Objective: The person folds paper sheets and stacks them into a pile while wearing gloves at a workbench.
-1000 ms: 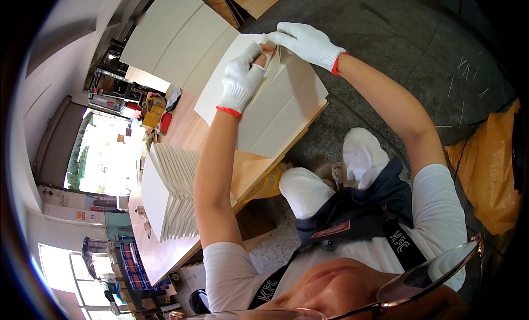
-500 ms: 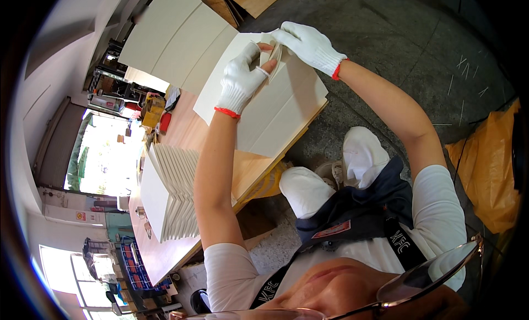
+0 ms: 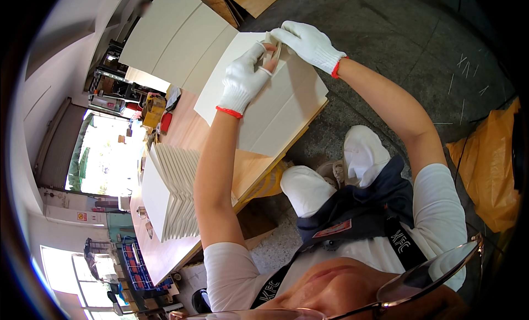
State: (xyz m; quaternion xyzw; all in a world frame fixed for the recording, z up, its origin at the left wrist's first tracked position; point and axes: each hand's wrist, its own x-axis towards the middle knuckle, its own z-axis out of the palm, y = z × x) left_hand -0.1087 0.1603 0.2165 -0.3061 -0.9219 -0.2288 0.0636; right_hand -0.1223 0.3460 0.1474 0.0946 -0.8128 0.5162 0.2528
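In the head view, the white, smooth, creased panel (image 3: 275,116) lies on the pale wood-grain tabletop (image 3: 184,124), beyond a zigzag-edged stack (image 3: 157,193). The knit-gloved left hand (image 3: 242,80) has its bare thumb and fingertip apart at the panel's raised edge; the right hand's (image 3: 308,44) fingertips touch there, pinching or not I cannot tell. Since one second ago, the left thumb has swung rightward.

You have a dark grey floor (image 3: 386,55) across the upper right, a pale wooden counter (image 3: 181,124) left of centre, and bright windows (image 3: 104,155) beside a white wall (image 3: 60,236) at left.
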